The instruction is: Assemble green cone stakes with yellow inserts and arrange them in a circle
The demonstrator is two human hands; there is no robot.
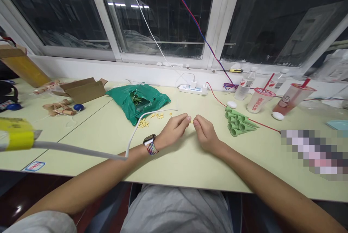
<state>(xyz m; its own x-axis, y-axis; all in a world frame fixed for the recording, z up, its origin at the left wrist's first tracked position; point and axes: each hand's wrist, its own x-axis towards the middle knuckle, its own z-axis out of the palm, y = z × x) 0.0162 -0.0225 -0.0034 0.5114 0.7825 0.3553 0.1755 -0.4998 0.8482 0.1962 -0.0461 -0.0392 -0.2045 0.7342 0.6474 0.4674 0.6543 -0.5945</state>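
Observation:
Over the middle of the table, my left hand (174,131) and my right hand (206,133) meet fingertip to fingertip. Both are closed in a pinch, and a small yellow piece (191,121) shows between them; its exact shape is mostly hidden by the fingers. To the left of my left hand lies a loose scatter of similar small yellow pieces (143,123). Behind them sits a torn green plastic bag (122,97) with dark green things inside. Several light green cones (239,122) are stacked in a pile to the right of my right hand.
A grey-white cable (81,147) crosses the left foreground. A power strip (187,89) lies by the window. Toward the right stand a water bottle (244,86) and drink cups (259,101). On the left are an opened cardboard box (84,91) and wooden toys (61,107) with strings.

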